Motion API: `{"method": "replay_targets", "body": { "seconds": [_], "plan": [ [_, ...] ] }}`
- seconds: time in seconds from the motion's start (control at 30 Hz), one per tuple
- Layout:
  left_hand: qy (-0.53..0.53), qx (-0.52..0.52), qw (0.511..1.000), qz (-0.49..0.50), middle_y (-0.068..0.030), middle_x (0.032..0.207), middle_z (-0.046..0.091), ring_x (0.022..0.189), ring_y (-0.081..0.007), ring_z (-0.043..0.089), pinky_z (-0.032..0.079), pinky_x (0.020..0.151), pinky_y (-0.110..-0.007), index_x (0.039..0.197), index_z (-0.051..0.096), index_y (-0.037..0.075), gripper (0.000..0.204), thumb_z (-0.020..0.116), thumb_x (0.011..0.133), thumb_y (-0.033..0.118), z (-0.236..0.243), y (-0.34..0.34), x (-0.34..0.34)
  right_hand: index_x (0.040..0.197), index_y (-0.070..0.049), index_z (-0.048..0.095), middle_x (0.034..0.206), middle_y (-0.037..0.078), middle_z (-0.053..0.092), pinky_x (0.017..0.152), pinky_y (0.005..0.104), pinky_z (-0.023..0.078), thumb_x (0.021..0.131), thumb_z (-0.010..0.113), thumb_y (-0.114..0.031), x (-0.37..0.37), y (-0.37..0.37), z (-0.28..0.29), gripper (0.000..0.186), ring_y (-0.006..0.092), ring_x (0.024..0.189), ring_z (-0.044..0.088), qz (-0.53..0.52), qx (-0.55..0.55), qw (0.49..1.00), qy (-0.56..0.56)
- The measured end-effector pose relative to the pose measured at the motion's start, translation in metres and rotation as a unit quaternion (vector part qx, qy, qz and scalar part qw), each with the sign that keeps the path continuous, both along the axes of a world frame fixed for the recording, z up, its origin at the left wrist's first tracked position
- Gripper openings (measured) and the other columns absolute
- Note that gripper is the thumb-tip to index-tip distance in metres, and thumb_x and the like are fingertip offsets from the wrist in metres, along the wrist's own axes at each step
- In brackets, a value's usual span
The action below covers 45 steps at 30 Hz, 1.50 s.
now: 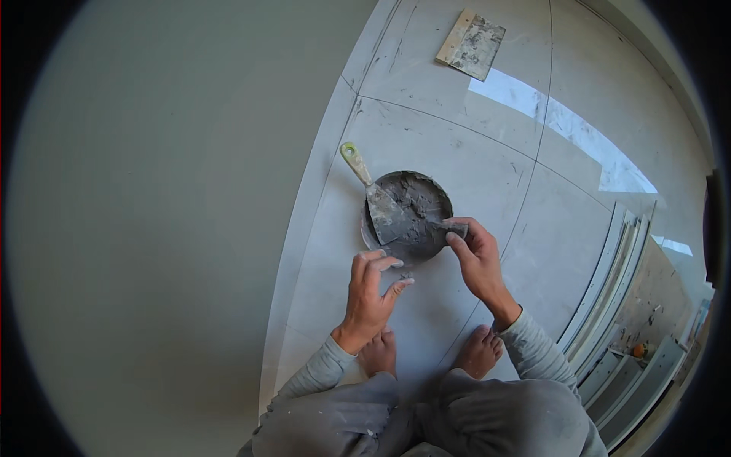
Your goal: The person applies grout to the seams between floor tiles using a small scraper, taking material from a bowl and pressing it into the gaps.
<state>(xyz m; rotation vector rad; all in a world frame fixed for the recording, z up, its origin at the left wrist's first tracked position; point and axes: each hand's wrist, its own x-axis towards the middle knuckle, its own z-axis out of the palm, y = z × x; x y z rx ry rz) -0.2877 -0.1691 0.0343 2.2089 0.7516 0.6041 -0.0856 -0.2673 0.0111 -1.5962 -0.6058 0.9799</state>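
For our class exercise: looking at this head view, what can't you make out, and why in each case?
- Head view: the bottom of the round bowl, hidden by grey paste.
- Head view: the full shape of the small grey piece in the right grip, which covers part of it.
- Head view: what the orange thing is; too small.
- Head view: the whole dark object at far right, cut off by the fisheye rim.

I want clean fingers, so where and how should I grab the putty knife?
Best by the handle, probably, from the far left: it juts past the rim of the bowl, while the blade slants down inside among the paste.
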Motion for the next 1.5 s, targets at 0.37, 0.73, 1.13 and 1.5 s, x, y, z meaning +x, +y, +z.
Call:
{"method": "replay_targets", "body": {
  "seconds": [0.37, 0.73, 1.13, 1.5],
  "plan": [
    [0.094, 0.011, 0.978, 0.187, -0.0074, 0.095, 0.066, 0.08, -0.0152, 0.064, 0.052, 0.07, -0.028, 0.109, 0.065, -0.001, 0.014, 0.068, 0.096, 0.005, -0.013, 0.118, 0.006, 0.117, -0.005, 0.062, 0.094, 0.015, 0.07, 0.081, 0.0438, 0.051, 0.089, 0.064, -0.005, 0.027, 0.008, -0.024, 0.028, 0.0372, 0.085, 0.067, 0.275, 0.053, 0.921, -0.272],
    [0.307, 0.289, 0.904, 0.076, -0.0075, 0.096, 0.065, 0.079, -0.0342, 0.069, 0.053, 0.067, -0.046, 0.107, 0.068, 0.009, 0.016, 0.071, 0.094, 0.018, -0.031, 0.195, 0.071, 0.122, -0.008, 0.065, 0.094, 0.016, 0.071, 0.075, 0.0403, 0.049, 0.093, 0.065, -0.007, 0.052, -0.025, -0.017, 0.029, 0.0342, 0.078, 0.063, 0.1, -0.012, 0.981, -0.166],
    [0.408, 0.506, 0.757, -0.071, -0.0038, 0.095, 0.07, 0.08, -0.0198, 0.072, 0.055, 0.063, -0.037, 0.082, 0.074, 0.012, 0.008, 0.067, 0.084, 0.008, -0.061, 0.264, 0.146, 0.12, -0.006, 0.067, 0.098, 0.015, 0.072, 0.08, 0.0383, 0.051, 0.093, 0.065, -0.005, 0.052, -0.036, -0.016, 0.027, 0.0335, 0.086, 0.066, 0.087, -0.001, 0.986, -0.139],
    [0.425, 0.557, 0.693, -0.17, -0.0016, 0.094, 0.066, 0.098, -0.0203, 0.057, 0.041, 0.086, -0.036, 0.089, 0.073, 0.009, 0.012, 0.064, 0.083, 0.01, -0.064, 0.256, 0.107, 0.121, -0.007, 0.067, 0.107, 0.014, 0.072, 0.083, 0.0413, 0.049, 0.09, 0.066, -0.004, 0.051, -0.036, -0.018, 0.031, 0.0357, 0.089, 0.063, 0.078, 0.009, 0.989, -0.126]
  ]
}}
